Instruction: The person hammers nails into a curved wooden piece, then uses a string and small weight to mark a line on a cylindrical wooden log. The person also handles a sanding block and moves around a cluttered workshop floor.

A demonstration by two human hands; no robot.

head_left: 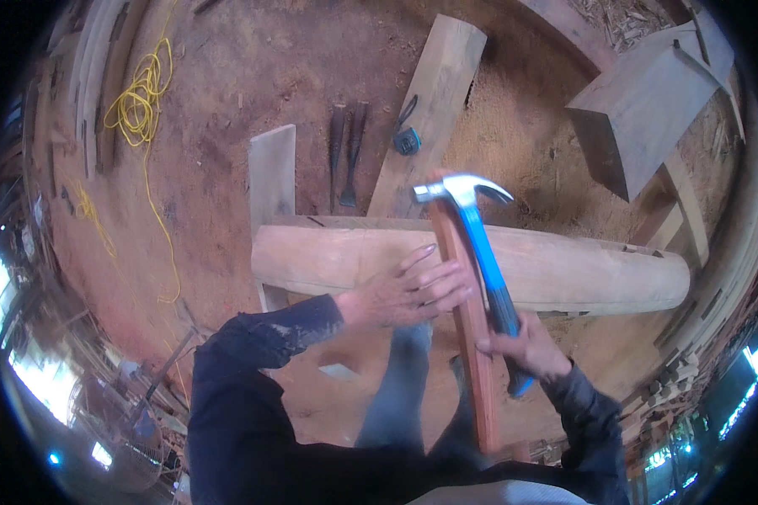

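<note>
My right hand [532, 347] is wrapped round the blue and black handle of a claw hammer [484, 251], whose silver head points away from me. Alongside the handle runs a long reddish wooden bar [481, 396], with my right thumb against it. My left hand [408, 292] has its fingers stretched out and apart. Its fingertips lie at the bar's left edge; whether they press on it I cannot tell. Beneath both hands, a long pale rounded timber [333, 259] lies crosswise in front of my legs.
Beyond the timber lie a squared beam [442, 80] with a blue tape measure [407, 141] on it, two chisel-like tools [349, 156] and an upright-looking board [274, 172]. A yellow cord [139, 105] coils at the left. Large grey panels [648, 97] stand at the far right.
</note>
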